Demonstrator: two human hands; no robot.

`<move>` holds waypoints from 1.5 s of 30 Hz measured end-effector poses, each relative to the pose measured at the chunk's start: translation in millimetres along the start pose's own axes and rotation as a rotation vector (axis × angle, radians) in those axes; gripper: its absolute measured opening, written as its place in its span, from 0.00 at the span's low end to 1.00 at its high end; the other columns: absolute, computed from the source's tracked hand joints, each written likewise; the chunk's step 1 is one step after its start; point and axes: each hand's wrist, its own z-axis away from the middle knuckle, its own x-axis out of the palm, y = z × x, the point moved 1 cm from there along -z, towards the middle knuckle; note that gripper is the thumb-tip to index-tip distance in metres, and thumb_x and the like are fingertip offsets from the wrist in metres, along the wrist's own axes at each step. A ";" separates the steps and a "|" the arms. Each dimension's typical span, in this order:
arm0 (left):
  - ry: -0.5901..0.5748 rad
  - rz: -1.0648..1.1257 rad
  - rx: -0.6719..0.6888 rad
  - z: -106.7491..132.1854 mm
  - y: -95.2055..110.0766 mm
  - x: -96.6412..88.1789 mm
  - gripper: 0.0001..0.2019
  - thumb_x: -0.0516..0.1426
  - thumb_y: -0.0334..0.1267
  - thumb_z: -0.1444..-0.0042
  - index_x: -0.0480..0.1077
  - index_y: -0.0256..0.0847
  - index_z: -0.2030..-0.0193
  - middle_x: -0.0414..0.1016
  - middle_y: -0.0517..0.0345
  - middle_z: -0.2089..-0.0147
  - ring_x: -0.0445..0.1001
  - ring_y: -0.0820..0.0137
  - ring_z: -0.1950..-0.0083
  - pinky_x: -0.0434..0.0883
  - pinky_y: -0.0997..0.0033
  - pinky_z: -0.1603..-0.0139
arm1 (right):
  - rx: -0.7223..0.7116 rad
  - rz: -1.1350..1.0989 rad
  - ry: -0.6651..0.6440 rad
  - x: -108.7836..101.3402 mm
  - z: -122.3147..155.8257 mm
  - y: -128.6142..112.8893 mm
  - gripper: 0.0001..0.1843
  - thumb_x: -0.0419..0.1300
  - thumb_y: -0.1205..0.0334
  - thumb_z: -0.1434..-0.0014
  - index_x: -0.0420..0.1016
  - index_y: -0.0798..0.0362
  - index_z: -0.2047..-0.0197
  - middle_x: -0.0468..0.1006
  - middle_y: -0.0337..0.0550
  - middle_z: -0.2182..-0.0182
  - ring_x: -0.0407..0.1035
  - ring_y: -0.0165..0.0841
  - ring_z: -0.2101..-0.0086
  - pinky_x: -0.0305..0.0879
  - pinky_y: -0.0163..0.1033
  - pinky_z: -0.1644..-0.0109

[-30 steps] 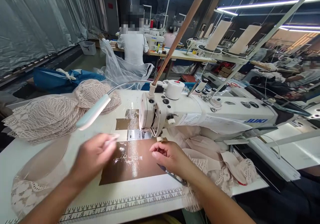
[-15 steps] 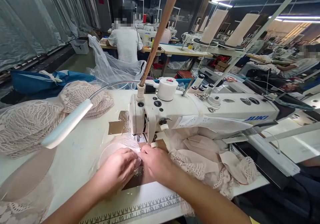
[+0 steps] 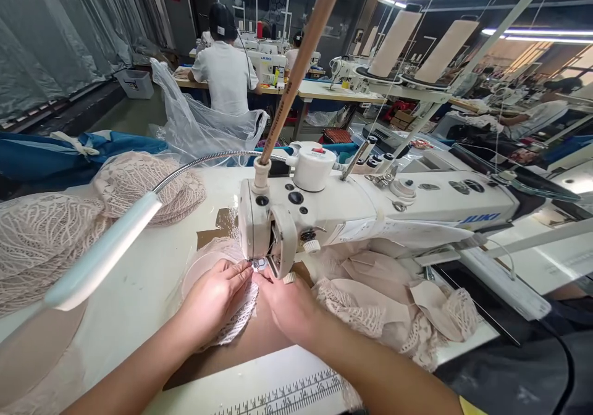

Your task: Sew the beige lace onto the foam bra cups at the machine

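Note:
My left hand [image 3: 214, 297] lies over a pale beige lace bra cup [image 3: 243, 316], its fingers pressed together on the fabric beside the presser foot [image 3: 258, 263]. The scalloped lace edge shows below the palm, and the rounded rim of the cup shows above the knuckles. My right hand [image 3: 290, 304] is closed close to the foot, thumb and fingertips at the right side of the same piece. Its fingertips are partly hidden by the head of the white sewing machine [image 3: 315, 211]. Both hands are nearly touching at the needle area.
Stacked lace cups [image 3: 143, 186] lie on the left of the table, below a bendable lamp [image 3: 106, 248]. More lace pieces [image 3: 370, 304] are heaped to the right. A printed ruler [image 3: 287, 396] runs along the front edge. A person in white [image 3: 227, 72] sits ahead.
The lace piece has turned and shifted, so its scalloped edge now shows below my left hand. Both hands have moved slightly, and the brown surface in front shows more. The camera view has shifted slightly.

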 end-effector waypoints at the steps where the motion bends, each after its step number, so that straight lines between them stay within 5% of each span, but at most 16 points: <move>1: -0.001 0.008 0.012 -1.7 -1.3 -1.0 0.16 0.47 0.34 0.34 0.75 0.39 0.55 0.78 0.49 0.54 0.71 0.64 0.59 0.72 0.65 0.60 | 0.007 0.003 0.001 0.2 -0.5 -0.3 0.20 0.55 0.71 0.41 0.73 0.47 0.47 0.76 0.47 0.57 0.70 0.37 0.59 0.64 0.37 0.58; 15: -0.020 0.009 -0.013 -5.9 -6.7 -5.8 0.13 0.49 0.32 0.37 0.73 0.38 0.66 0.76 0.48 0.62 0.68 0.62 0.62 0.69 0.65 0.63 | -0.117 0.171 -0.081 -6.5 -0.8 -5.5 0.23 0.51 0.76 0.43 0.71 0.53 0.46 0.74 0.49 0.57 0.68 0.39 0.59 0.63 0.38 0.60; 21: -0.017 -0.080 -0.049 -5.8 -7.0 -5.5 0.14 0.48 0.34 0.37 0.75 0.38 0.55 0.77 0.45 0.55 0.69 0.58 0.59 0.68 0.58 0.60 | -0.121 0.096 -0.027 -6.8 0.1 -2.2 0.22 0.52 0.74 0.41 0.71 0.52 0.45 0.74 0.48 0.56 0.68 0.36 0.62 0.63 0.37 0.61; 27: -0.019 -0.133 -0.096 -2.6 -4.8 -5.8 0.18 0.48 0.36 0.37 0.68 0.39 0.43 0.69 0.45 0.41 0.60 0.46 0.38 0.62 0.43 0.45 | -0.146 0.039 0.011 4.9 0.6 5.6 0.26 0.52 0.72 0.41 0.67 0.52 0.40 0.74 0.48 0.56 0.69 0.34 0.65 0.64 0.36 0.63; 32: -0.061 -0.169 -0.221 7.8 4.3 -14.4 0.20 0.48 0.36 0.38 0.65 0.38 0.40 0.66 0.42 0.38 0.58 0.42 0.37 0.60 0.37 0.45 | -0.138 0.025 0.039 11.3 0.9 8.5 0.22 0.49 0.72 0.38 0.70 0.54 0.43 0.75 0.49 0.57 0.71 0.37 0.60 0.66 0.37 0.58; 36: -0.053 -0.182 -0.296 41.6 5.9 -41.7 0.20 0.50 0.41 0.38 0.64 0.42 0.40 0.68 0.45 0.39 0.65 0.51 0.40 0.67 0.49 0.46 | -0.197 0.007 0.063 13.5 0.6 10.0 0.21 0.47 0.71 0.36 0.71 0.57 0.44 0.74 0.50 0.58 0.71 0.37 0.61 0.68 0.39 0.58; 39: 0.055 -0.253 -0.420 91.1 -12.7 -65.3 0.21 0.45 0.41 0.35 0.61 0.39 0.38 0.65 0.45 0.36 0.62 0.55 0.36 0.64 0.50 0.40 | -0.205 -0.008 0.049 13.0 0.2 9.7 0.20 0.47 0.72 0.37 0.73 0.57 0.46 0.74 0.50 0.61 0.72 0.37 0.64 0.68 0.40 0.60; 45: 0.278 -0.370 -0.963 213.6 -66.5 -88.7 0.24 0.43 0.45 0.38 0.67 0.26 0.50 0.71 0.30 0.47 0.69 0.45 0.44 0.66 0.45 0.45 | -0.254 -0.231 0.021 -6.3 7.8 4.5 0.18 0.49 0.68 0.37 0.73 0.54 0.46 0.74 0.49 0.58 0.71 0.37 0.60 0.68 0.43 0.54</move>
